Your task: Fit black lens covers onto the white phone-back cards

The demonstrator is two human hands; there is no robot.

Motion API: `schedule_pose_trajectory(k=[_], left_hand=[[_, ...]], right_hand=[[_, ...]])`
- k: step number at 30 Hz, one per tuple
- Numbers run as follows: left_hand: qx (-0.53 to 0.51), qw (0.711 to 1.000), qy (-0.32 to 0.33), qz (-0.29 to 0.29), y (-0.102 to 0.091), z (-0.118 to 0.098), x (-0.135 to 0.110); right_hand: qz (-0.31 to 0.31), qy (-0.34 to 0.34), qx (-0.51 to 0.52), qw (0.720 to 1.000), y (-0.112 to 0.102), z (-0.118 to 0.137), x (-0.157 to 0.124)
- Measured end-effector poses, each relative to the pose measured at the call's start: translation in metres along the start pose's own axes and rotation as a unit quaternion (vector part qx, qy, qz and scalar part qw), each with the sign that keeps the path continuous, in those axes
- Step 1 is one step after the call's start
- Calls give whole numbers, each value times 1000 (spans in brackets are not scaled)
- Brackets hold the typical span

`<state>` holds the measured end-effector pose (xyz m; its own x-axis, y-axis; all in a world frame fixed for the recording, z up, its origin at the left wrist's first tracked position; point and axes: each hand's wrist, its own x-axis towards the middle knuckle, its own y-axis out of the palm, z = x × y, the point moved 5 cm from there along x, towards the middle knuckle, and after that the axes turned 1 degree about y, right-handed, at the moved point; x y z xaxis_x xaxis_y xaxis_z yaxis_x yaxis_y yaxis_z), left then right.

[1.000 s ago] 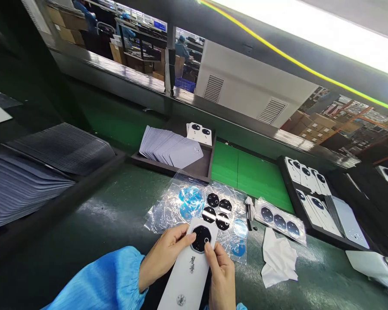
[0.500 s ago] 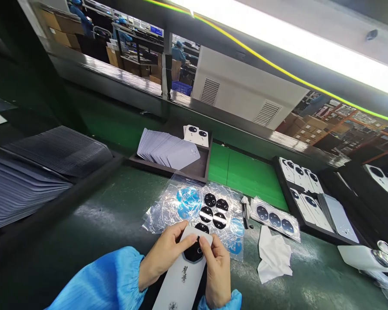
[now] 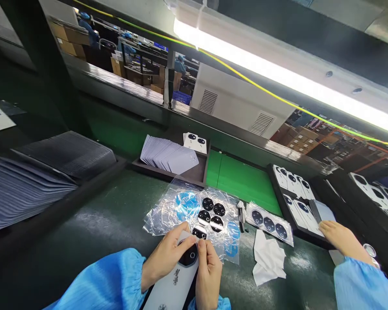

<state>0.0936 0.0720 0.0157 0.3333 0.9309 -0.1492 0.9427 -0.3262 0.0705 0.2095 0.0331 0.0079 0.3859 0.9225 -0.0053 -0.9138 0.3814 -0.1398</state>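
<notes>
Fingers of my left hand (image 3: pixel 163 260) pinch the white panel (image 3: pixel 168 288) by its left edge; those of my right hand (image 3: pixel 208 269) pinch near its upper right corner. Panel lies between the 2, black disc (image 3: pixel 188 257) at its far end, long axis slanting toward me, lower left.

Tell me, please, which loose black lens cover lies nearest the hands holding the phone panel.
The black lens cover just beyond the top edge of the white phone panel; the other four loose ones lie farther away.

Dark green workbench (image 3: pixel 116 206) is viewed from above at close range by one head-worn camera, aimed forward-down, rolled.
</notes>
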Motion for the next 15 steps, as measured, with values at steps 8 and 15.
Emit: schedule_pose_trajectory(k=[8, 15], left_hand=[[-86, 995, 11, -56, -12, -12, 1], [-56, 998, 24, 1, -31, -27, 0]], right_hand=[[120, 3, 94, 988, 19, -1, -8], [70, -23, 130, 989, 27, -8, -15]])
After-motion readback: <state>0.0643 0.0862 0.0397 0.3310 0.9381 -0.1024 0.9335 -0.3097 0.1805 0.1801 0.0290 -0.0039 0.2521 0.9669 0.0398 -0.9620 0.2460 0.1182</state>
